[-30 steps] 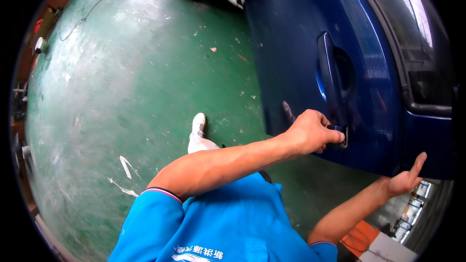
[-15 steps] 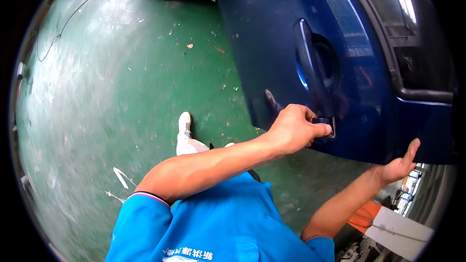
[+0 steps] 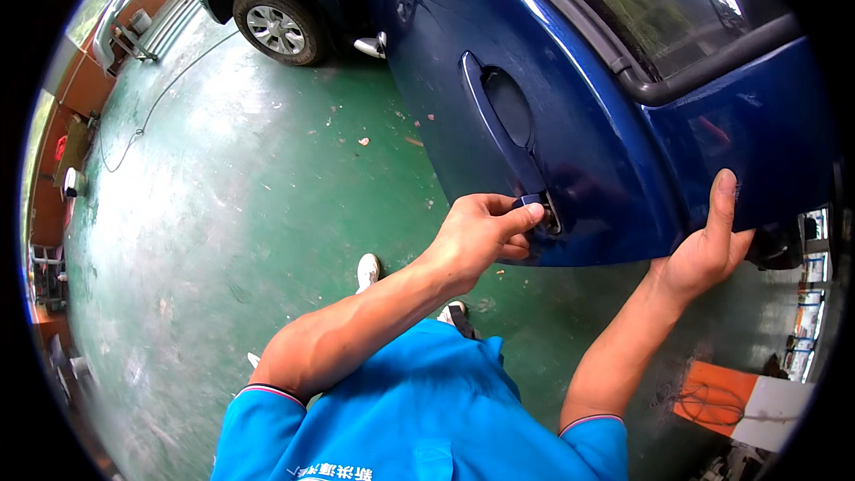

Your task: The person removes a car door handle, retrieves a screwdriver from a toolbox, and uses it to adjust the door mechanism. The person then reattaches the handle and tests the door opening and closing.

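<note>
Small cap (image 3: 532, 201) in left hand (image 3: 481, 232) fingertips (door-handle end)

Small part (image 3: 532, 202) under fingertips, unclear

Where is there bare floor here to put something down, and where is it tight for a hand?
Free: the wide green floor between the blue car door, the parked car's wheel and the cable along the left. Tight: the door's rear edge, where the left hand pinches a small part beside the door handle and the right hand braces the edge.
</note>
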